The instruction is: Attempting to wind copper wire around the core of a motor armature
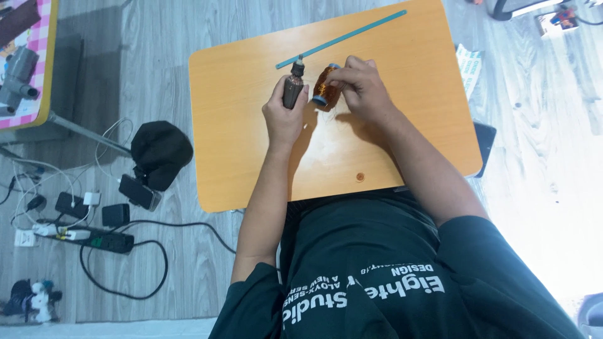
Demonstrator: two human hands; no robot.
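We list a white printed package (468, 68) with green marks on the floor beyond our table's far right edge; a small dark phone (139, 191), screen unlit, beside the black cap at left.

We looked down on a floor (157, 56) of grey wood-grain planks. A small orange-tan tabletop (251, 163) with rounded corners stood over it, and a long teal strip (342, 39) lay slanted near its far edge. At the upper left we saw the corner of a second table (44, 75) covered with pink checked cloth, one grey metal leg (88, 133) reaching out below it. On the floor to the left lay a black cap (162, 150), a black power strip (108, 241) with looping cables, several chargers and a phone (139, 192). Strong white light washed out the planks at the right (553, 207).
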